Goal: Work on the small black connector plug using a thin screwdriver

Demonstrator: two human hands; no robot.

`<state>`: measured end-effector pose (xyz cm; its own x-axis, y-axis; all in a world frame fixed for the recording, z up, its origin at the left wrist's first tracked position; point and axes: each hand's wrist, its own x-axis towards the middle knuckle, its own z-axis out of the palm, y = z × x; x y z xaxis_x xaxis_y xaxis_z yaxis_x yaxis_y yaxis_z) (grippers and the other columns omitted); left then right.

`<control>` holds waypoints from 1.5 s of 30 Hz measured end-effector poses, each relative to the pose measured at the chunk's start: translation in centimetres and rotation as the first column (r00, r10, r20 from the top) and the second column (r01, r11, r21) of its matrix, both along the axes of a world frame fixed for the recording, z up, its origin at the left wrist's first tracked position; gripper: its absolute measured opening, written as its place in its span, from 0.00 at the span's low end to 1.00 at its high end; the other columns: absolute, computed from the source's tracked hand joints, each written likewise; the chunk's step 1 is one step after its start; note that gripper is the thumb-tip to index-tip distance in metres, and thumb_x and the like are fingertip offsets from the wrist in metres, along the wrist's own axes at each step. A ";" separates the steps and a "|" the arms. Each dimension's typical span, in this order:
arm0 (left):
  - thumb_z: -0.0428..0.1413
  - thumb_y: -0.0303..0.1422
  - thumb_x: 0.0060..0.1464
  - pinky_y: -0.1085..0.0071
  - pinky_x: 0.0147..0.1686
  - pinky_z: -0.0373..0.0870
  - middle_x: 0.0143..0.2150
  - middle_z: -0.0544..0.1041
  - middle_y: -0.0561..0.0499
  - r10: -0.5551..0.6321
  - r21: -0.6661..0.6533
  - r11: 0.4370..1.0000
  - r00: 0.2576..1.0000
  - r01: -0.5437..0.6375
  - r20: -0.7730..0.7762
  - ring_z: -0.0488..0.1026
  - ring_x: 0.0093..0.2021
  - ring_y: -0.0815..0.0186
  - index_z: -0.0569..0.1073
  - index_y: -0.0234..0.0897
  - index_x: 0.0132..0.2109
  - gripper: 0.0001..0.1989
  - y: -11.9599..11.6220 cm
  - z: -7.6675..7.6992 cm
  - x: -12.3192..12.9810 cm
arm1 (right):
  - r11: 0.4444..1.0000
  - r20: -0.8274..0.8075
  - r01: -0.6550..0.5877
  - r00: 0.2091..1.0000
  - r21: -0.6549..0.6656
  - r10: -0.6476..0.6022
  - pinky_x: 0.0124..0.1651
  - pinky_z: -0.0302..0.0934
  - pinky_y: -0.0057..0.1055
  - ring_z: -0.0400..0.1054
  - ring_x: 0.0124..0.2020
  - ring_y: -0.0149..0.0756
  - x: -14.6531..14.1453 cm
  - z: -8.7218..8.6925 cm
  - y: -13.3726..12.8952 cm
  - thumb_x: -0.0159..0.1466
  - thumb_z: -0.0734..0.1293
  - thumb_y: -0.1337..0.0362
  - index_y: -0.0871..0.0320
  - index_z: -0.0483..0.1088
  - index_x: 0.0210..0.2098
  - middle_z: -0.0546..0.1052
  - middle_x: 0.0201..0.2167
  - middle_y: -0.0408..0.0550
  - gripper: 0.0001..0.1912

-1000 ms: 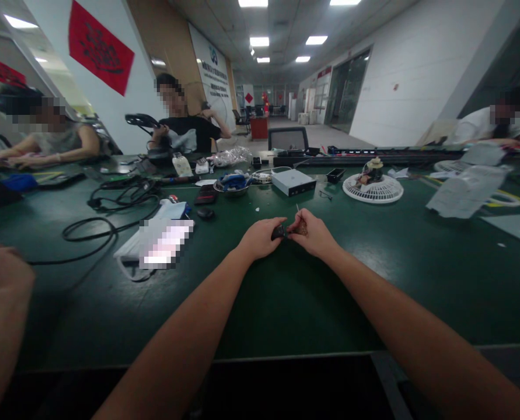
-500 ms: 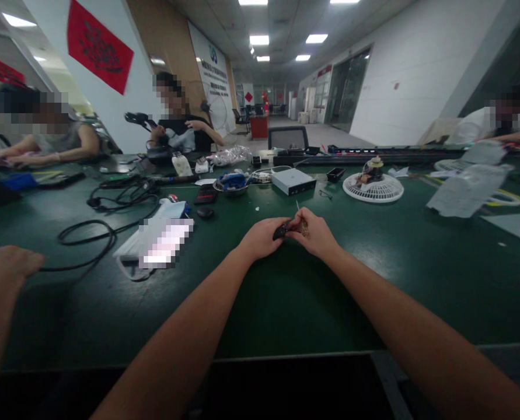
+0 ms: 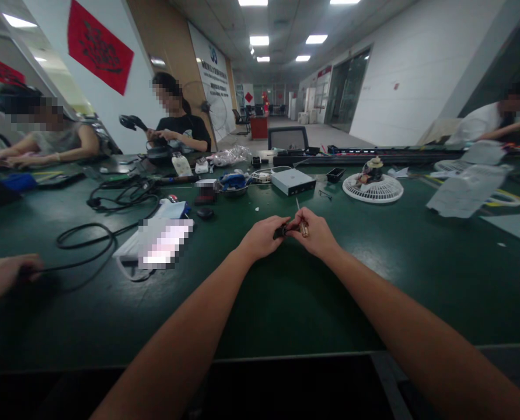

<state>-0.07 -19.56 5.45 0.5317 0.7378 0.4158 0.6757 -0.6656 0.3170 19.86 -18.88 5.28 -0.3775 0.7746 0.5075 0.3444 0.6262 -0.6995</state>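
Near the middle of the green table point(image 3: 286, 315), my left hand point(image 3: 264, 236) is closed on a small black part point(image 3: 279, 232). My right hand point(image 3: 314, 233) touches the same part with its fingertips and grips a screwdriver point(image 3: 304, 227), whose handle looks clear and brownish and whose thin shaft points up and away. The two hands meet at the black part. Its far side is hidden by my fingers.
Beyond my hands are a silver box point(image 3: 293, 180), a white fan grille point(image 3: 372, 188) and a black mouse point(image 3: 205, 213). To the left lie a lit phone point(image 3: 166, 242) and a black cable point(image 3: 84, 223), with another person's hand point(image 3: 10, 277) at the edge.
The screwdriver's handle has turned within my right hand and shows more. At the left, another person's hand has shifted lower along the cable. The person across the table has lowered both hands.
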 end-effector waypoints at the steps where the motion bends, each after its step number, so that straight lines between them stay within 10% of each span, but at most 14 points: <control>1: 0.59 0.32 0.63 0.53 0.54 0.73 0.54 0.76 0.43 -0.004 0.002 1.000 1.000 0.004 0.000 0.75 0.53 0.57 0.72 0.34 0.57 0.17 0.0 0.0 0.0 | 1.000 0.003 -0.002 1.000 -0.002 0.002 0.43 0.72 0.39 0.76 0.37 0.37 0.0 -0.1 0.0 0.68 0.70 0.61 0.61 0.72 0.45 0.79 0.37 0.45 0.10; 25: 0.59 0.37 0.64 0.53 0.53 0.74 0.52 0.78 0.45 -0.040 0.046 0.998 0.997 0.043 -0.066 0.77 0.51 0.58 0.74 0.36 0.56 0.17 0.3 -0.2 -0.3 | 0.973 0.151 0.229 0.962 0.006 -0.227 0.40 0.70 0.38 0.73 0.34 0.35 0.2 -0.9 0.9 0.68 0.69 0.57 0.61 0.71 0.47 0.77 0.36 0.45 0.14; 45: 0.56 0.39 0.66 0.57 0.48 0.75 0.46 0.78 0.46 0.324 0.057 0.945 0.946 -0.322 -0.026 0.76 0.45 0.61 0.74 0.35 0.52 0.13 0.3 -0.6 -1.2 | 0.995 -0.003 0.104 0.995 0.005 -0.104 0.41 0.71 0.37 0.75 0.34 0.34 0.2 -0.6 0.2 0.73 0.62 0.52 0.61 0.75 0.42 0.79 0.34 0.46 0.18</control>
